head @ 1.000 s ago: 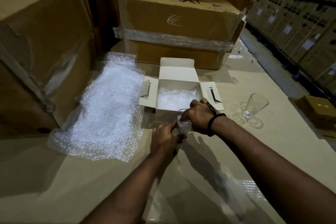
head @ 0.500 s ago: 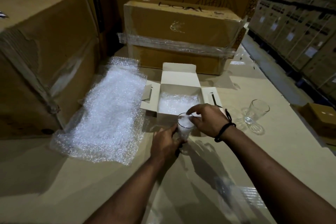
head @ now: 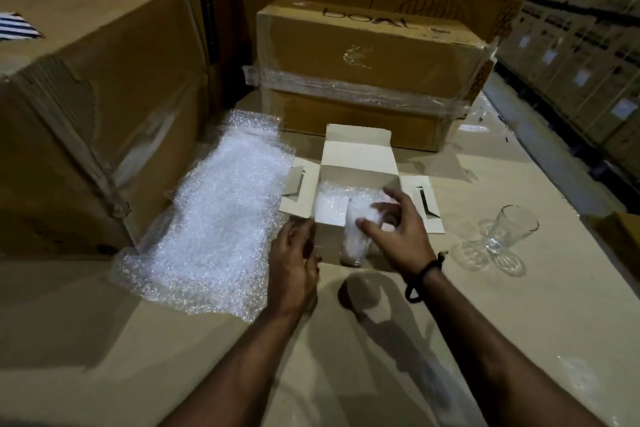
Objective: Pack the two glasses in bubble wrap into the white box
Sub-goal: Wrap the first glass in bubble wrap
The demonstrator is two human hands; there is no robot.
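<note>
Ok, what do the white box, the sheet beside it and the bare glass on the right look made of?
White box: thin matte paperboard; its folded flaps show grey undersides. Sheet: clear plastic bubble wrap, glinting with bubbles. Bare glass: likely clear glass, see-through and casting light patterns, though plastic is possible.

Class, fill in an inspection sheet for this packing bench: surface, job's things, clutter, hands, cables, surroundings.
Surface: flat cardboard, bearing everything.
Job's things: white box open, wrap lining inside; stuffed glass upright just before the box's front wall; bare glass out to the right; bubble wrap sheet left of the box.
Clutter: striped item atop the left carton, cut off by the frame.
Hands: left hand open at the box's front corner; right hand open, spread over the stuffed glass.
Cables: nothing seen.
Surroundings: brown cartons behind and left; stacked boxes at right.
</note>
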